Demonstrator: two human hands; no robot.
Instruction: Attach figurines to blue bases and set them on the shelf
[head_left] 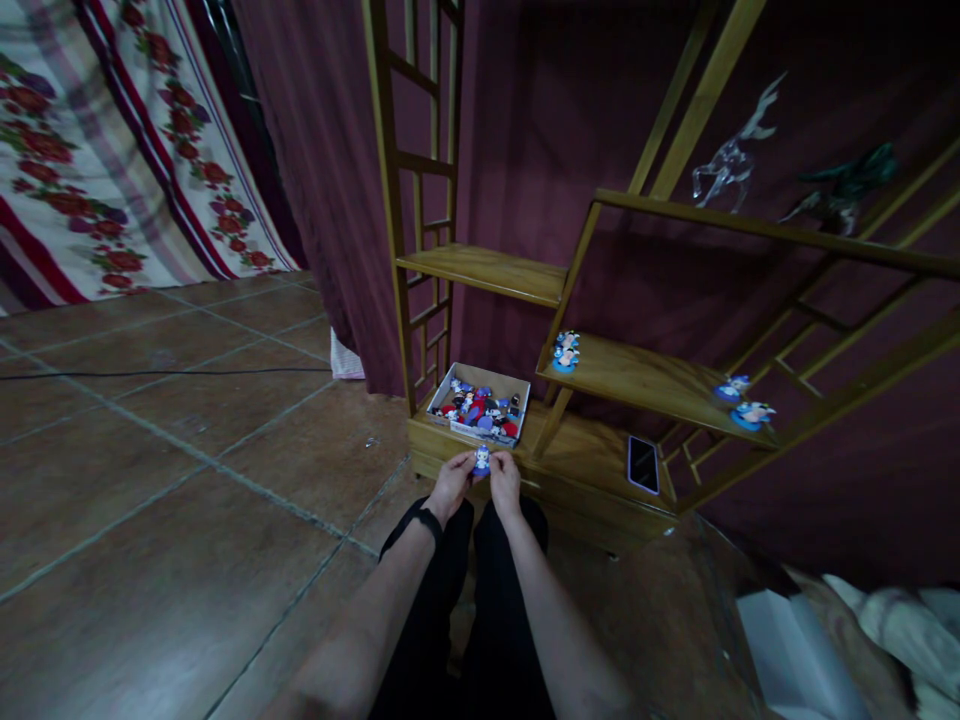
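Observation:
Between my two hands is a small white and purple figurine [481, 460], held upright just in front of the shelf unit's lower board. My left hand [453, 482] closes its fingers on the figurine's left side. On its other side, my right hand [505, 480] pinches it too. Just beyond my hands stands an open cardboard box [489, 384] with a heap of red, purple, black and white figurines [480, 408] inside. Small figurines on blue bases [565, 354] stand at the left end of the middle shelf. At its right end are a purple-based figurine [732, 388] and a blue-based one [752, 415].
The wooden shelf unit [487, 270] has boards at several heights. A phone [643, 465] lies on the lower board at the right. Above stand a clear deer ornament [726, 165] and a dark green ornament [847, 190]. A grey-white box [799, 650] sits on the floor at right.

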